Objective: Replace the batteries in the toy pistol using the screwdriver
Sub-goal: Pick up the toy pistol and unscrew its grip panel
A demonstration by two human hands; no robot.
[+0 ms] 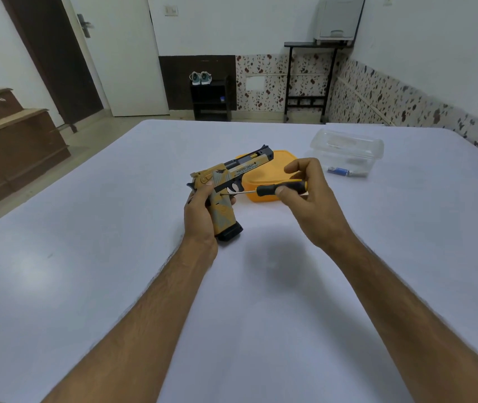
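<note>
Left hand [200, 216] grips the toy pistol [229, 181] — right hand [304, 199] pinches the screwdriver [278, 189], tip seemingly on the grip.

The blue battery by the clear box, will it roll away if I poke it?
Probably: the blue cylindrical battery lies on its side on the smooth white table. The clear plastic box just behind might stop it. It looks stiff and small.

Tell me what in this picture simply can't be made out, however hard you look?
All in the head view:
- Toy pistol: the far side and much of its grip are hidden by the left hand.
- Screwdriver: its tip meets the pistol, but the screw is too small to see; the right hand covers the handle's end.
- Batteries: too small to count or read.
- Clear container: contents blurred.
- Orange lid: partly hidden behind pistol and hand.
</note>
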